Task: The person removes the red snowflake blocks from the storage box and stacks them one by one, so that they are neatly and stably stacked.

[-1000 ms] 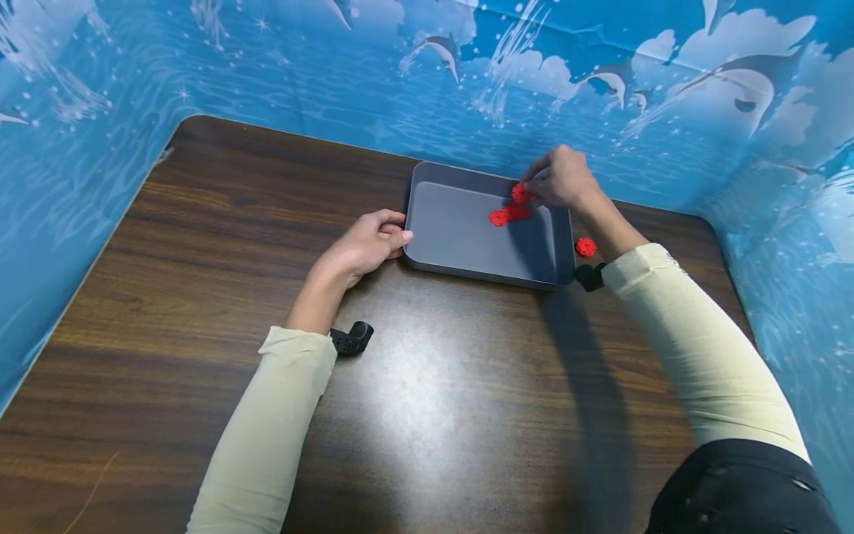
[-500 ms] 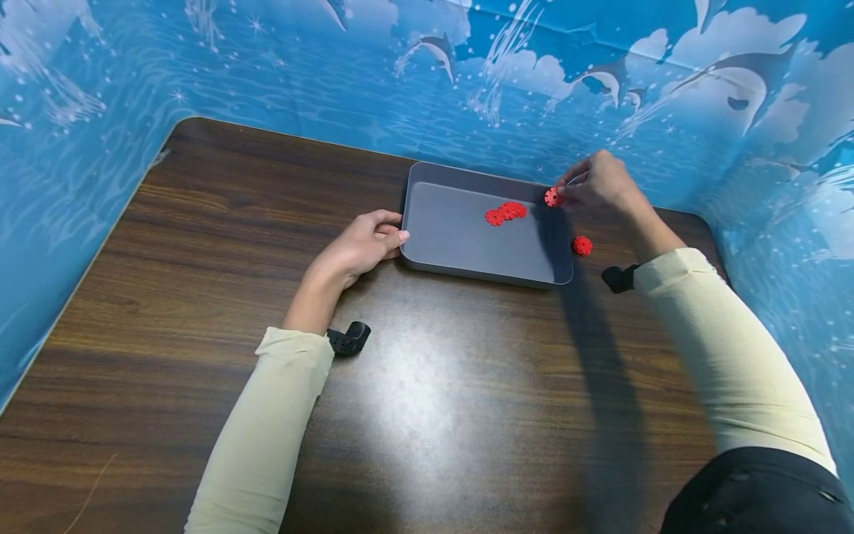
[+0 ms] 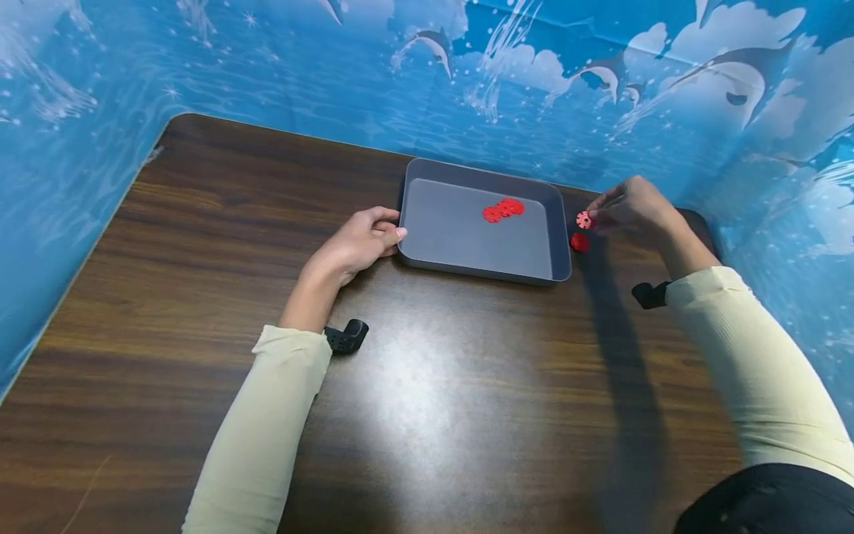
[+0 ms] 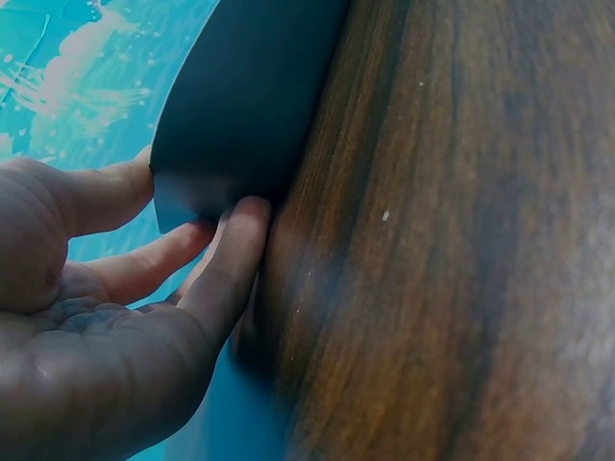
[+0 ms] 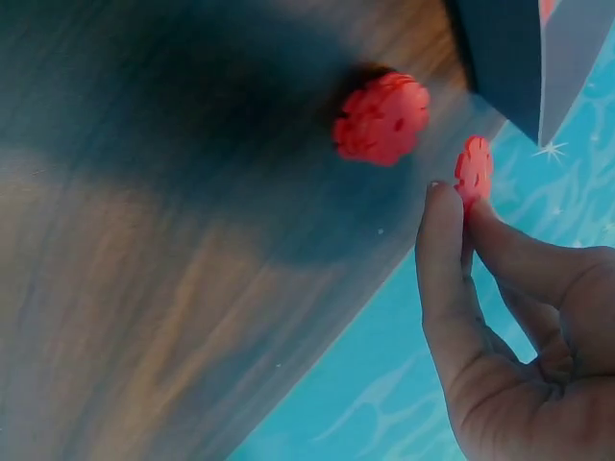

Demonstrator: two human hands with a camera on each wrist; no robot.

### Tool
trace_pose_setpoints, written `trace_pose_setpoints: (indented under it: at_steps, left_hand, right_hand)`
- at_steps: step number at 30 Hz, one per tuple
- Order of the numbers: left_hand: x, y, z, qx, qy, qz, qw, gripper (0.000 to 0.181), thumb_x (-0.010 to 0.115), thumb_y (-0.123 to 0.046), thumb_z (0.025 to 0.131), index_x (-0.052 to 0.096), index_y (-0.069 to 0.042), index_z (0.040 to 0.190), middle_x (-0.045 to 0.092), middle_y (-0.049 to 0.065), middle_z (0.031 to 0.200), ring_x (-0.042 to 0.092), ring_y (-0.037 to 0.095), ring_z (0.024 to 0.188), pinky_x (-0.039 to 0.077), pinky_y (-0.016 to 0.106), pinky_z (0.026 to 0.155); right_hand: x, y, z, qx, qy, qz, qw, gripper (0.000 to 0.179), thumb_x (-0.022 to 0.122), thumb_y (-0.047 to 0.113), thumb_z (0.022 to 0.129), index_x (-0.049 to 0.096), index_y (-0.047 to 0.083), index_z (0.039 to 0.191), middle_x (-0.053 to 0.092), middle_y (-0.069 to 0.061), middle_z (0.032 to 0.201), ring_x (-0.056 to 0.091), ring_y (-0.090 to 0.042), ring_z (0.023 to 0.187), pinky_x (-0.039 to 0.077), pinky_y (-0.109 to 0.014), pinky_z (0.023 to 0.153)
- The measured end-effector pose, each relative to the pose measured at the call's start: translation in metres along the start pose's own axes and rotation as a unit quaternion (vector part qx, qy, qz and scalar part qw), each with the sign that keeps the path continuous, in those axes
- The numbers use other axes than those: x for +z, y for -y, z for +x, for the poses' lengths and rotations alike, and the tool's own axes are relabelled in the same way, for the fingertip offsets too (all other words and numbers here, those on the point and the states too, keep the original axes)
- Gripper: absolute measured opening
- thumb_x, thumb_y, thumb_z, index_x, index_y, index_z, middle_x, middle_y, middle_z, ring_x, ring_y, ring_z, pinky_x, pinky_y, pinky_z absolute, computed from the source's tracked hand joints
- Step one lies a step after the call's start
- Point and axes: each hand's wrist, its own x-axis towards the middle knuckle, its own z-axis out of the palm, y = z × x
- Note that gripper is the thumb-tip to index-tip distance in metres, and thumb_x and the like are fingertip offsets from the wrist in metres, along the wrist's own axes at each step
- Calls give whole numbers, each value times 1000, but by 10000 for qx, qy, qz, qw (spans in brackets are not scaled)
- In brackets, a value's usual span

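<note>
My right hand pinches a thin red notched disc between thumb and fingertips, raised above the table just right of the tray. Below it on the table, a small stack of similar red discs shows in the right wrist view. The grey rectangular tray lies near the table's back edge. Inside it several red discs overlap in a short row. At the tray's left end my left hand grips the wall. In the left wrist view its thumb meets the rim and its fingers touch the wall.
The brown wood-grain table reaches back to a blue curtain printed with dolphins, which also runs along both sides. A black wrist camera sits on the left forearm, another on the right.
My right hand has moved right and toward me with a disc, from over the tray to beside it. The discs in the tray lie uncovered now. The left hand has stayed on the tray.
</note>
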Motion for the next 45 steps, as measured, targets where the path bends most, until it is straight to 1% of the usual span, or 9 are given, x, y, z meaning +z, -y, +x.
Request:
trace_pose_setpoints:
  at_steps: [3,5,10,16,21,28,36,40,45]
  left_hand:
    - [0,-1,0,-15,30,-18,10000,60,52,-21,115,29,-8,170,48,22,163,53,37,149,46,47,127]
    - [0,-1,0,-33,27,-20,10000,61,52,-21,115,28,-8,170,48,22,163,53,37,150,46,47,127]
    - [0,-1,0,-33,-40,-29,10000,60,53,-20,115,30,-8,169,49,20,161,54,35,149,47,46,126]
    - [0,-1,0,-7,-81,-46,10000,60,54,-19,115,31,-7,169,50,21,159,54,34,149,48,45,125]
    - [0,0,2,8,-84,-96,9999,60,54,-18,114,31,-6,168,50,21,159,54,33,149,49,44,124]
    - [0,0,2,-15,-41,-37,10000,60,53,-19,115,31,-7,169,48,20,160,54,33,148,49,44,125]
    - [-1,0,2,20,-12,-62,10000,60,53,-21,115,30,-7,169,49,21,162,53,35,150,46,45,126]
    - [-1,0,2,23,8,-66,10000,60,52,-21,115,30,-7,169,49,21,162,53,36,150,46,46,127]
    - [-1,0,2,-1,-27,-81,10000,60,53,-20,115,30,-7,169,50,21,160,54,35,149,47,45,126]
  right_hand:
    - [1,-6,-2,145,235,118,9995,32,63,4,108,64,-17,132,80,-2,86,78,-11,73,68,-30,67]
    - [3,-9,-3,154,292,-7,9995,31,62,2,108,64,-17,132,80,-4,90,78,-11,74,69,-33,71]
    - [7,-13,-4,319,266,-25,9991,31,62,-3,106,63,-19,132,78,-5,88,77,-13,73,70,-39,74]
    - [12,-13,-2,405,234,192,9987,28,63,-1,106,65,-19,127,77,-3,81,78,-14,70,71,-40,75]
    - [15,-13,0,530,175,204,9982,27,62,0,107,65,-18,127,76,-2,78,77,-13,69,71,-40,76]
    - [17,-17,-2,466,216,74,9987,29,62,2,108,64,-19,128,76,-1,79,77,-11,69,71,-38,75]
    - [14,-16,-4,458,115,-26,9989,32,62,5,109,64,-18,131,76,2,78,76,-11,69,70,-37,73]
    - [13,-14,-4,497,39,-73,9987,32,65,8,108,66,-15,130,77,2,80,77,-12,71,70,-38,74]
    - [13,-8,-5,354,37,2,9994,34,70,13,106,68,-12,129,78,1,84,77,-13,73,70,-38,74]
